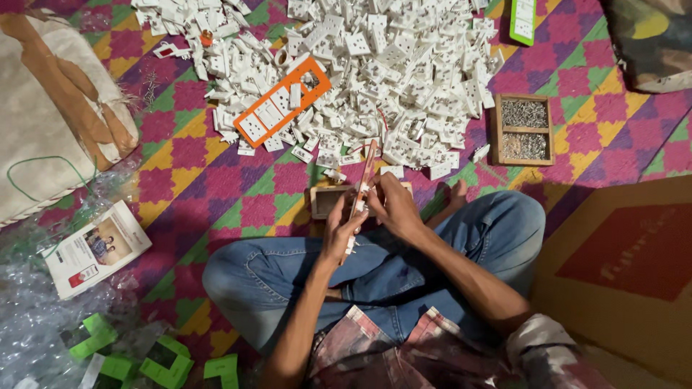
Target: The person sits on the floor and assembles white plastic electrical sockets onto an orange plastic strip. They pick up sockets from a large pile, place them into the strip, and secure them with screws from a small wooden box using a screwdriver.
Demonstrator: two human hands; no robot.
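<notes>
Beside pile (375,79), tray (524,129), perhaps screws (524,113)

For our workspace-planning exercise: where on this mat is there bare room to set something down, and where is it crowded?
Bare mat lies between the white parts pile, the booklet and the person's knee. Another patch sits right of the wooden screw box. It is crowded under the pile, around both hands and by the green pieces.

Just past the fingers (362,189) a small box (326,201) and the white heap of parts (375,72) block the way ahead, an orange frame (283,91) lying on its near edge. To their right, bare mat (504,184) leaves a passage short of the wooden tray (524,129). To their left, open mat runs out to a booklet (96,248). Below them, the knees (504,216) close in.
</notes>
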